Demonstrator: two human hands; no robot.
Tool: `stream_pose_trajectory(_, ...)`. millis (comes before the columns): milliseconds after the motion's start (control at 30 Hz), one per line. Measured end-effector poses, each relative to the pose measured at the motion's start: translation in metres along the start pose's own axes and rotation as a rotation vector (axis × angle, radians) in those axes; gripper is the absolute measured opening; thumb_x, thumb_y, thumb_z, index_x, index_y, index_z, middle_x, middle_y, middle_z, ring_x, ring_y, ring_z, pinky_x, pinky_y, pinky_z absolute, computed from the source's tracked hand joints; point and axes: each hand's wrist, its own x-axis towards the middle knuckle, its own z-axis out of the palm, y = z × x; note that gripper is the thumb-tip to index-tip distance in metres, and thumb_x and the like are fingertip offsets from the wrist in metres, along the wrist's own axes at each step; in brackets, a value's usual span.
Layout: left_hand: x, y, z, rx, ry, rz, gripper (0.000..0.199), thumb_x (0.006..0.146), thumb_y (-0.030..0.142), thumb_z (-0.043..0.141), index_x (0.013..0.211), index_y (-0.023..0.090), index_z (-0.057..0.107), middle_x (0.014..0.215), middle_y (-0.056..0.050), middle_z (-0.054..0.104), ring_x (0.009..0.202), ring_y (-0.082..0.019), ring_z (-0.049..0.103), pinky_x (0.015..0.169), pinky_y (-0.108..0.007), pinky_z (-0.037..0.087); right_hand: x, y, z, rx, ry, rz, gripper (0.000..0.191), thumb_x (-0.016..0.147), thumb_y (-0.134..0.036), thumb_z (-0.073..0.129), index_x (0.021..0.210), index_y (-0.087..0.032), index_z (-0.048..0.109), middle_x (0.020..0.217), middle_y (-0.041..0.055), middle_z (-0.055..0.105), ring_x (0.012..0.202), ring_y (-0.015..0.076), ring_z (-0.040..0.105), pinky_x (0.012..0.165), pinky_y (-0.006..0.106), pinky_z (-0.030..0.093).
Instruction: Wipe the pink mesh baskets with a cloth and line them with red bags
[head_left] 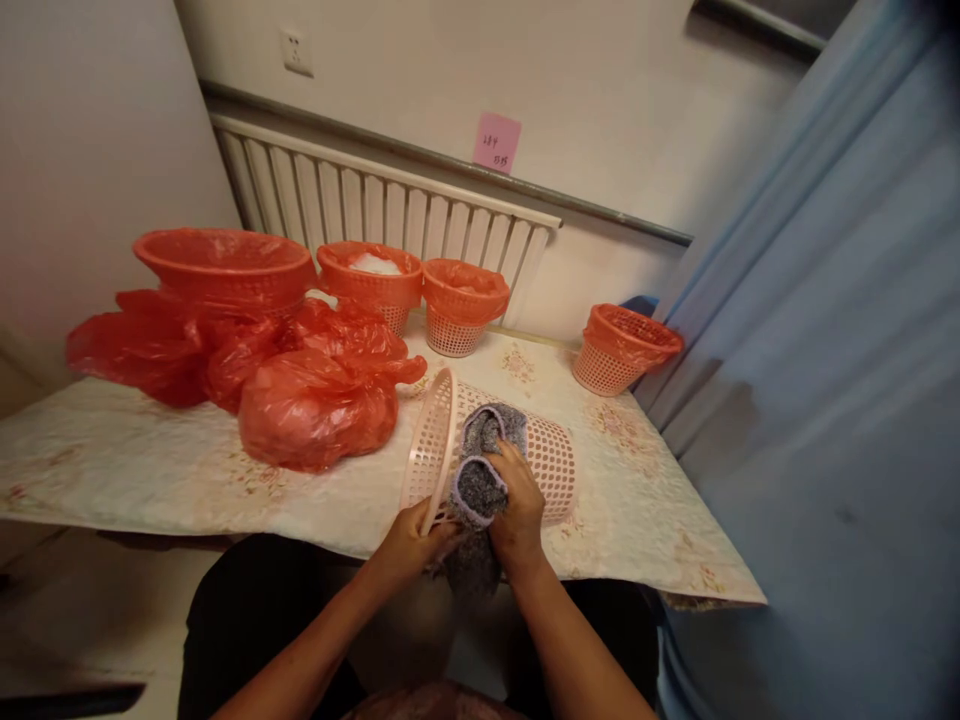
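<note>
A white radiator (pixel 375 205) stands against the wall below a grey pipe (pixel 600 211), where a pink note (pixel 496 142) is stuck. A wall socket (pixel 297 52) sits higher, toward the left; a pale blue curtain (pixel 817 330) hangs at the right.

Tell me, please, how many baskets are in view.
5: three baskets by the radiator, one basket by the curtain, one tipped basket in front; the bags may hide more.
</note>
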Motion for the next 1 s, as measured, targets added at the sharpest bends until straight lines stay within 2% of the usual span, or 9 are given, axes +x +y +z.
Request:
stream_pose_trajectory(167,-0.001,-0.008,-0.005,0.083,0.045,-0.001,0.044,0.08,0.042,0.063,0.112,0.012,0.068,0.114,-0.012,0.072,0.106,-0.03,0.065,0.097,-0.041,0.048,-0.002,0.032,-0.009,-0.034,0.064,0.088,0.027,0.089,-0.018,0.051,0.11,-0.018,0.067,0.126,0.0117,0.063,0.122,0.0218,0.056,0.106,0.045,0.043)
stream_pose_trajectory(367,0.0,-0.013,-0.004,0.183,-0.061,0.067,0.037,0.083,0.038,0.058,0.109,0.013,0.07,0.11,-0.011,0.074,0.105,-0.029,0.065,0.097,-0.041,0.047,-0.022,0.081,-0.036,-0.123,0.171,0.317,0.035,0.088,-0.027,0.049,0.116,-0.016,0.066,0.126,0.0114,0.064,0.12,0.0233,0.057,0.104,0.043,0.043)
stream_pose_trajectory(567,0.0,0.002,0.004,0.208,-0.087,0.067,0.033,0.084,0.035,0.055,0.099,0.012,0.072,0.1,-0.01,0.074,0.097,-0.028,0.066,0.09,-0.037,0.049,-0.04,0.099,-0.06,-0.209,0.25,0.601,0.044,0.079,-0.03,0.052,0.115,-0.01,0.068,0.106,0.0157,0.072,0.099,0.0292,0.067,0.085,0.037,0.051)
stream_pose_trajectory(700,-0.006,0.018,0.011,0.168,-0.087,0.057,0.035,0.082,0.039,0.054,0.094,0.011,0.071,0.094,-0.01,0.074,0.09,-0.027,0.066,0.084,-0.036,0.05,-0.037,0.091,-0.069,-0.22,0.27,0.631,0.043,0.079,-0.033,0.055,0.113,-0.01,0.069,0.104,0.0163,0.072,0.096,0.0299,0.068,0.084,0.036,0.051)
stream_pose_trajectory(800,-0.008,0.034,0.016,0.126,-0.086,0.025,0.037,0.081,0.041,0.055,0.094,0.011,0.071,0.09,-0.009,0.073,0.088,-0.027,0.066,0.08,-0.035,0.051,-0.026,0.075,-0.067,-0.173,0.241,0.562,0.043,0.08,-0.032,0.058,0.117,-0.012,0.067,0.11,0.0148,0.071,0.102,0.0289,0.066,0.09,0.039,0.05)
stream_pose_trajectory(900,-0.004,0.047,0.02,0.095,-0.1,0.004,0.037,0.082,0.041,0.056,0.097,0.011,0.07,0.088,-0.009,0.073,0.09,-0.027,0.065,0.08,-0.034,0.052,-0.012,0.046,-0.055,-0.081,0.163,0.381,0.036,0.082,-0.029,0.059,0.114,-0.015,0.068,0.117,0.0121,0.068,0.11,0.0264,0.064,0.098,0.042,0.048)
stream_pose_trajectory(1000,0.006,0.049,0.018,0.048,-0.097,0.054,0.036,0.081,0.041,0.058,0.1,0.012,0.069,0.094,-0.009,0.073,0.093,-0.026,0.064,0.084,-0.035,0.051,-0.003,0.006,-0.037,-0.005,0.054,0.174,0.026,0.085,-0.024,0.057,0.107,-0.018,0.069,0.122,0.0109,0.066,0.117,0.0238,0.06,0.103,0.042,0.046)
